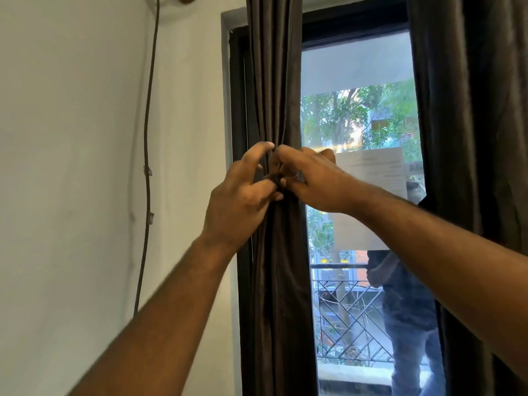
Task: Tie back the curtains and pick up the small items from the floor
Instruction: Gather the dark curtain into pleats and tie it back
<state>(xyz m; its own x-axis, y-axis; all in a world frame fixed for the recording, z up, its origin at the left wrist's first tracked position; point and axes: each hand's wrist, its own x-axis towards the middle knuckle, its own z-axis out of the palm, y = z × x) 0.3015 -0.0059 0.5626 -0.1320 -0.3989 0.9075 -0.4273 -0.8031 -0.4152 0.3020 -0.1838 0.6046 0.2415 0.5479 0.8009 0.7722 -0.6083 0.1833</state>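
**Both hands at the gathered curtain's waist**

Head view showed the left curtain (274,115) bunched into a narrow vertical column against the window frame (238,81), pinched in at mid-height where both hands met. The left hand (240,201) came at it from the wall side, its index finger raised and spread away while thumb and lower fingers (271,192) pressed into the folds. The right hand (311,181) reached across from the window side, fingers curled narrowly onto the same pinch point. A dark tie seemed to sit between them, though it blended with the cloth and I could not tell its ends apart. The curtain's long axis ran straight up and down, so any wrap had to go crosswise; both hands sat equally close. The right curtain (480,138) hung loose. A paper sheet (380,172) on the glass bore print too small to read. No floor was visible.
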